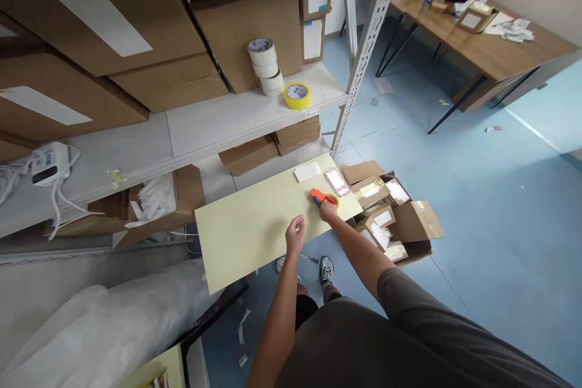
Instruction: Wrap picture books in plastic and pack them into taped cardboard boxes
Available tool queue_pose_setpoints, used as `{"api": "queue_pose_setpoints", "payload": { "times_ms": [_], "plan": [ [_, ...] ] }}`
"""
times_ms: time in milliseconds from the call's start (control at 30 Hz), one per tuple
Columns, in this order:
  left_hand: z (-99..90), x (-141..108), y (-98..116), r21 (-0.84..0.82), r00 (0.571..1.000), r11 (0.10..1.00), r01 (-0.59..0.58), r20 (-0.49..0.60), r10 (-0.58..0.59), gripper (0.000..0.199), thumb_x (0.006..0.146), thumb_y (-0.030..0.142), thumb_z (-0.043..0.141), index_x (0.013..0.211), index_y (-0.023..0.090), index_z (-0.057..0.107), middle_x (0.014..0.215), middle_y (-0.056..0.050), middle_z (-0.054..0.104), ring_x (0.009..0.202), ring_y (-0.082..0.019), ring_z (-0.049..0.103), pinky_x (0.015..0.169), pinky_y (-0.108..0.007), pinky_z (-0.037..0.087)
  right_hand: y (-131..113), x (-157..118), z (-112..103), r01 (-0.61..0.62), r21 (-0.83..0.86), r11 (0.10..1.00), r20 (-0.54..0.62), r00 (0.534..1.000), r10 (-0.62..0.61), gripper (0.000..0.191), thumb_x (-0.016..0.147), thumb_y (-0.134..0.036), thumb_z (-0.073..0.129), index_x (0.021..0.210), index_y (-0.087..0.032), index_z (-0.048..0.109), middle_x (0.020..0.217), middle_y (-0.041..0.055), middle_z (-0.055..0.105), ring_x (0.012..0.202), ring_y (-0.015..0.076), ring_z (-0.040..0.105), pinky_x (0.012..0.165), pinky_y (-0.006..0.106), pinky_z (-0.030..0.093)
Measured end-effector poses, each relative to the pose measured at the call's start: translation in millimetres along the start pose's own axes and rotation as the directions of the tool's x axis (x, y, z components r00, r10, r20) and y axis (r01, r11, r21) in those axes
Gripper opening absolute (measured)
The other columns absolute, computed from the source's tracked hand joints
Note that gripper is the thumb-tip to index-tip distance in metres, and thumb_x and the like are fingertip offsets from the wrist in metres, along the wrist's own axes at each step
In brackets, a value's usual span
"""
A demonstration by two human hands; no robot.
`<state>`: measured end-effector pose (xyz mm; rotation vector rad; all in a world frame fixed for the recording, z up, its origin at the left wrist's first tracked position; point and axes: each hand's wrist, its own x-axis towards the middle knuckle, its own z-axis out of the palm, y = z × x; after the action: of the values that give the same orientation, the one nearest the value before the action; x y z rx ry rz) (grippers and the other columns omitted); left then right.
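Note:
My right hand (328,211) is closed round the handle of an orange and blue tape dispenser (317,196), which carries a yellow roll. The dispenser is at the right part of a pale yellow board (245,227). My left hand (295,231) is over the board's near edge, its fingers curled together; whether anything small is between them is hidden. Beyond the dispenser lie a white paper (307,171) and a blurred-out white item (337,182).
A metal shelf (213,130) behind the board bears large cartons, stacked white tape rolls (265,66) and a yellow tape roll (297,96). An open carton of small boxes (421,221) stands at the right. Plastic wrap (113,321) bulges at the lower left.

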<state>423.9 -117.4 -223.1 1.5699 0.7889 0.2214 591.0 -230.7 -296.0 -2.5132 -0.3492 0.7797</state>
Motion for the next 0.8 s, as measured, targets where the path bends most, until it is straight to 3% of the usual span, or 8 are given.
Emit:
{"api": "queue_pose_setpoints", "payload": {
  "times_ms": [133, 233, 300, 400, 500, 567, 667, 800],
  "plan": [
    [-16.6, 15, 17, -0.030, 1.000, 0.999, -0.024, 0.015, 0.024, 0.033, 0.094, 0.039, 0.068, 0.120, 0.019, 0.073, 0.115, -0.013, 0.078, 0.110, -0.023, 0.074, 0.107, -0.043, 0.055, -13, -16, -14, 0.050, -0.020, 0.999, -0.035, 0.998, -0.051, 0.040, 0.091, -0.025, 0.056, 0.130, -0.020, 0.060, 0.112, 0.0173, 0.075, 0.101, 0.0298, 0.069, 0.094, 0.043, 0.046],
    [-36.1, 31, 40, -0.046, 0.997, 0.996, -0.075, -0.002, 0.075, 0.032, 0.094, 0.039, 0.067, 0.119, 0.020, 0.073, 0.117, -0.013, 0.078, 0.108, -0.023, 0.074, 0.105, -0.043, 0.056, -40, -29, -34, 0.201, -0.058, 0.978, -0.063, 0.977, -0.205, 0.035, 0.092, -0.024, 0.054, 0.126, -0.022, 0.059, 0.111, 0.0157, 0.076, 0.097, 0.0298, 0.068, 0.093, 0.043, 0.046],
    [-52.8, 44, 64, -0.040, 0.991, 0.990, -0.135, -0.031, 0.133, 0.031, 0.094, 0.038, 0.067, 0.119, 0.020, 0.073, 0.120, -0.014, 0.077, 0.109, -0.024, 0.073, 0.104, -0.044, 0.056, -63, -38, -55, 0.342, -0.106, 0.934, -0.087, 0.932, -0.351, 0.031, 0.093, -0.025, 0.055, 0.123, -0.022, 0.059, 0.112, 0.0144, 0.075, 0.099, 0.0302, 0.067, 0.094, 0.043, 0.046],
    [-84.2, 65, 109, -0.026, 0.967, 0.970, -0.244, -0.077, 0.241, 0.034, 0.094, 0.037, 0.065, 0.123, 0.020, 0.072, 0.128, -0.015, 0.074, 0.111, -0.024, 0.072, 0.099, -0.042, 0.058, -105, -50, -93, 0.517, -0.144, 0.844, -0.164, 0.828, -0.536, 0.022, 0.094, -0.027, 0.057, 0.115, -0.022, 0.060, 0.118, 0.0148, 0.072, 0.109, 0.0319, 0.064, 0.098, 0.046, 0.047],
    [-121.4, 86, 157, -0.026, 0.920, 0.923, -0.385, -0.092, 0.381, 0.042, 0.093, 0.039, 0.067, 0.132, 0.022, 0.070, 0.138, -0.014, 0.069, 0.113, -0.024, 0.070, 0.095, -0.038, 0.060, -148, -65, -128, 0.645, -0.167, 0.746, -0.232, 0.709, -0.666, 0.016, 0.095, -0.026, 0.062, 0.110, -0.022, 0.062, 0.120, 0.0144, 0.070, 0.114, 0.0329, 0.062, 0.102, 0.049, 0.047],
    [-146.0, 98, 186, -0.032, 0.875, 0.875, -0.483, -0.045, 0.481, 0.047, 0.091, 0.039, 0.072, 0.136, 0.024, 0.069, 0.140, -0.013, 0.068, 0.118, -0.025, 0.069, 0.093, -0.036, 0.060, -176, -74, -145, 0.694, -0.181, 0.697, -0.248, 0.653, -0.715, 0.015, 0.094, -0.024, 0.065, 0.110, -0.023, 0.065, 0.120, 0.0139, 0.069, 0.115, 0.0333, 0.062, 0.103, 0.051, 0.048],
    [-176.8, 110, 219, -0.043, 0.818, 0.821, -0.569, 0.077, 0.571, 0.042, 0.088, 0.039, 0.076, 0.128, 0.024, 0.074, 0.131, -0.011, 0.073, 0.119, -0.026, 0.070, 0.095, -0.037, 0.059, -212, -89, -161, 0.746, -0.175, 0.642, -0.238, 0.601, -0.763, 0.018, 0.094, -0.023, 0.068, 0.112, -0.024, 0.069, 0.122, 0.0138, 0.069, 0.120, 0.0334, 0.061, 0.105, 0.051, 0.048],
    [-204.6, 111, 246, 0.002, 0.781, 0.790, -0.613, 0.151, 0.606, 0.022, 0.090, 0.041, 0.072, 0.094, 0.021, 0.082, 0.100, -0.010, 0.078, 0.093, -0.024, 0.074, 0.090, -0.038, 0.060, -248, -104, -167, 0.791, -0.136, 0.596, -0.223, 0.562, -0.796, 0.020, 0.095, -0.026, 0.068, 0.115, -0.025, 0.072, 0.124, 0.0144, 0.071, 0.126, 0.0338, 0.061, 0.109, 0.053, 0.047]
  ]
}}
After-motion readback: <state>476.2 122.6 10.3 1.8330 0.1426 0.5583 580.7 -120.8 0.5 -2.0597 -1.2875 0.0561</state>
